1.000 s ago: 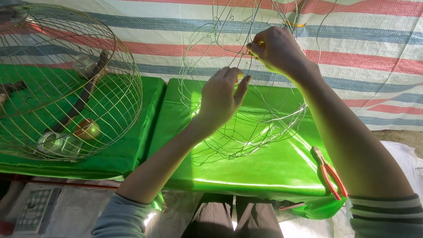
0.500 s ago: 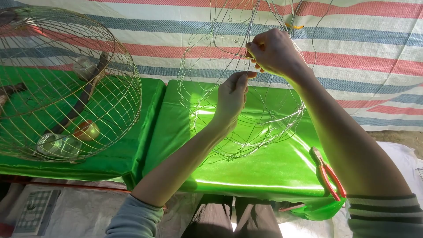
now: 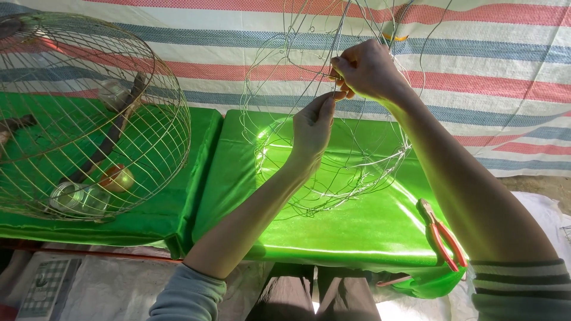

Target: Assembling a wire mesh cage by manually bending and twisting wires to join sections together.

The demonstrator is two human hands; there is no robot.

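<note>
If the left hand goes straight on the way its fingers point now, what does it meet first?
The left hand points up and to the right. It would probably meet the right hand first, at the thin wire of the wire frame that both pinch, though depth is hard to judge.

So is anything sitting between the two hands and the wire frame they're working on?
Nothing visible. The left hand and right hand both pinch the unfinished wire cage frame directly, fingertips almost meeting. The red-handled pliers lie off to the right on the green cushion; the finished wire cage sits well left.
</note>
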